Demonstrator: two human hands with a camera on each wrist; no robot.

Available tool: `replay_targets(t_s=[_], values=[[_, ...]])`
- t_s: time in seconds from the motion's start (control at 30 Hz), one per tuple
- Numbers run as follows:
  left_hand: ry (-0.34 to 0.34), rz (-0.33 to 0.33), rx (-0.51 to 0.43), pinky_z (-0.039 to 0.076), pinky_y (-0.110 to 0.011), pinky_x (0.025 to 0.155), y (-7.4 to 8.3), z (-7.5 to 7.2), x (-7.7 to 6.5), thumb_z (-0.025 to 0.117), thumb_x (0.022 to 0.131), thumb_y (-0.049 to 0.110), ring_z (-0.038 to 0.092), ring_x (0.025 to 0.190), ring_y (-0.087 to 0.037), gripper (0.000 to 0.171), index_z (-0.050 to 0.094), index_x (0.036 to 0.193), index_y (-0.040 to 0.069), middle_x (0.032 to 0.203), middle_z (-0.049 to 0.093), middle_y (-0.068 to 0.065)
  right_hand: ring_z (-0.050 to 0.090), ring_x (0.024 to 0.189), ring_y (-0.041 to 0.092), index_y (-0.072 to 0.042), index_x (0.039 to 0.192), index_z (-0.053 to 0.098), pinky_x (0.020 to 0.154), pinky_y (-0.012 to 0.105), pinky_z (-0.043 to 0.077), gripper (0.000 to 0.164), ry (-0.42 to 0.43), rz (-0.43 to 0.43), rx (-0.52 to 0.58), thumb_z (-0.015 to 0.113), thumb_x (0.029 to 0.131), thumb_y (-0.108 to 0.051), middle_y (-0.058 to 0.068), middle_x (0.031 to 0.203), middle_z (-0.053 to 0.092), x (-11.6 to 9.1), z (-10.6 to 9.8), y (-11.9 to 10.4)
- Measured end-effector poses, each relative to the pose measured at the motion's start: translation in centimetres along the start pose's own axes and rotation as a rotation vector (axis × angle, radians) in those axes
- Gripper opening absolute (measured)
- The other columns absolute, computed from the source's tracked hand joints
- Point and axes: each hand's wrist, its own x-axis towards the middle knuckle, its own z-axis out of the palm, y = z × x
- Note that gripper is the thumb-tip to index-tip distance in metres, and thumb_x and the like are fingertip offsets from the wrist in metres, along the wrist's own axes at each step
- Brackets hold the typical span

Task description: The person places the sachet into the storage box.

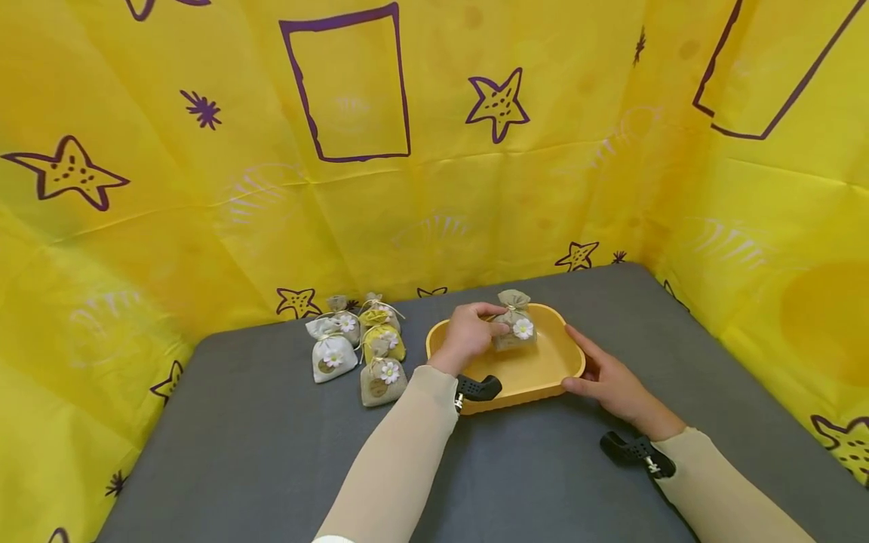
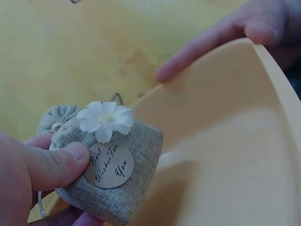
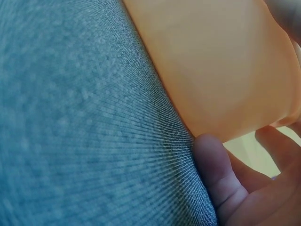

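Pinched between my left hand's [image 1: 471, 334] thumb and fingers is a small greyish-beige drawstring sachet [image 2: 141, 146] with a white flower and a round "Best Wishes For You" label. It hangs over a yellow-orange tray [image 1: 543, 365] with rounded corners. My right hand [image 1: 614, 383] holds the tray's right end, thumb at the near corner and index finger stretched along the outer side. In the right wrist view, the thumb [image 3: 214, 160] touches the tray wall low down by the cloth.
Left of the tray stand several flowered sachets: a white one [image 1: 333, 357], a yellow one [image 1: 390, 345], a beige one [image 1: 383, 382] and others behind. Grey cloth [image 1: 271, 452] covers the table. A patterned yellow curtain [image 1: 434, 188] hangs behind and along both sides.
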Motion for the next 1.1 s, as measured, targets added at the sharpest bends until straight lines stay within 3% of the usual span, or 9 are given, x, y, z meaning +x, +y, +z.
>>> replay_targets(t_s=[0.23,0.43,0.53,0.7,0.8,0.97,1.1], values=[[0.014,-0.039,0.018,0.047,-0.024,0.064,-0.1,2.3,0.7,0.079,0.082,0.003,0.057,0.089,-0.015,0.019,0.079,0.098,0.014,0.104,0.067,0.004,0.056,0.103,0.029,-0.014,0.161,0.016,0.077,0.024,0.05,0.089,-0.012,-0.032,0.035,0.073,0.093,-0.016,0.024,0.158,0.026,0.1,0.1,0.0],[0.013,-0.03,0.094,0.049,-0.029,0.079,0.1,3.4,0.9,0.078,0.083,0.001,0.057,0.099,-0.016,0.022,0.078,0.098,0.016,0.104,0.068,0.003,0.057,0.098,0.028,-0.014,0.161,0.017,0.074,0.024,0.05,0.089,-0.006,-0.025,0.042,0.073,0.092,-0.015,0.025,0.156,0.029,-0.1,-0.1,-0.3],[-0.008,-0.03,0.144,0.047,-0.028,0.086,0.6,3.4,0.4,0.079,0.081,0.002,0.056,0.11,-0.017,0.029,0.078,0.105,0.018,0.116,0.068,0.002,0.056,0.1,0.029,-0.014,0.161,0.017,0.076,0.024,0.05,0.089,-0.006,-0.016,0.04,0.074,0.092,-0.015,0.025,0.156,0.027,0.0,0.0,-0.3],[-0.039,-0.046,0.217,0.044,-0.023,0.073,1.3,3.2,-0.2,0.079,0.079,0.002,0.054,0.106,-0.017,0.048,0.073,0.123,0.02,0.129,0.063,-0.003,0.056,0.102,0.03,-0.014,0.161,0.017,0.078,0.024,0.05,0.088,-0.008,-0.012,0.044,0.073,0.092,-0.015,0.025,0.157,0.026,0.2,0.1,-0.3],[-0.062,-0.069,0.19,0.042,-0.023,0.061,1.3,3.2,-0.4,0.078,0.081,0.002,0.053,0.089,-0.016,0.051,0.071,0.128,0.021,0.127,0.063,-0.005,0.055,0.103,0.031,-0.013,0.161,0.018,0.078,0.024,0.05,0.088,-0.003,-0.01,0.049,0.073,0.092,-0.014,0.025,0.157,0.026,0.2,0.1,-0.4],[-0.102,-0.109,0.037,0.042,-0.022,0.051,0.6,3.4,-0.4,0.077,0.083,-0.001,0.052,0.059,-0.016,0.052,0.069,0.13,0.02,0.106,0.064,-0.005,0.055,0.105,0.031,-0.014,0.161,0.017,0.079,0.024,0.05,0.088,-0.005,0.0,0.036,0.073,0.093,-0.017,0.024,0.158,0.025,0.2,0.1,-0.5],[-0.145,-0.092,0.008,0.045,-0.022,0.052,0.3,3.4,-0.3,0.078,0.083,0.003,0.059,0.062,-0.022,0.052,0.068,0.132,0.02,0.104,0.062,-0.005,0.054,0.102,0.031,-0.015,0.161,0.018,0.076,0.025,0.049,0.089,0.003,0.008,0.022,0.074,0.092,-0.018,0.024,0.157,0.028,0.1,0.1,-0.5]])
